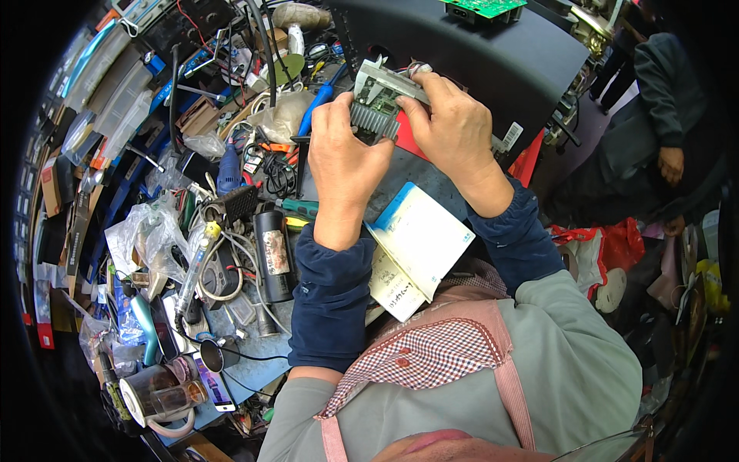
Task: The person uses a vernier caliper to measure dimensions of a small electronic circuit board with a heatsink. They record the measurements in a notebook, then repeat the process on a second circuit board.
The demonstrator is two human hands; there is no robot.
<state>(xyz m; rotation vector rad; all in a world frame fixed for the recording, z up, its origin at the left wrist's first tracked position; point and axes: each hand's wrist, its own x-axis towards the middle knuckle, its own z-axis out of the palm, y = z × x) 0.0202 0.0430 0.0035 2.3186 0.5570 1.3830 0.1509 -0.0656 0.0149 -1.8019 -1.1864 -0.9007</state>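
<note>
My left hand (344, 159) grips a small green circuit board (383, 105) by its ribbed grey metal heat sink (374, 120), raised above the bench. Across the board's far side lies a silver metal tool that looks like a vernier caliper (395, 79). My right hand (453, 118) pinches this tool between thumb and fingers. Its jaws, at the left end, are against or very close to the board; I cannot tell which. Fingers hide parts of both. Below my hands, an open notebook (424, 237) with handwriting rests near my apron.
A large black case (462, 52) stands beyond my hands, with another green circuit board (485, 7) on top. Tools, cables and bags crowd the left, including a black cylinder (272, 254), a phone (213, 381) and a glass jug (159, 398). Another person (664, 98) is at right.
</note>
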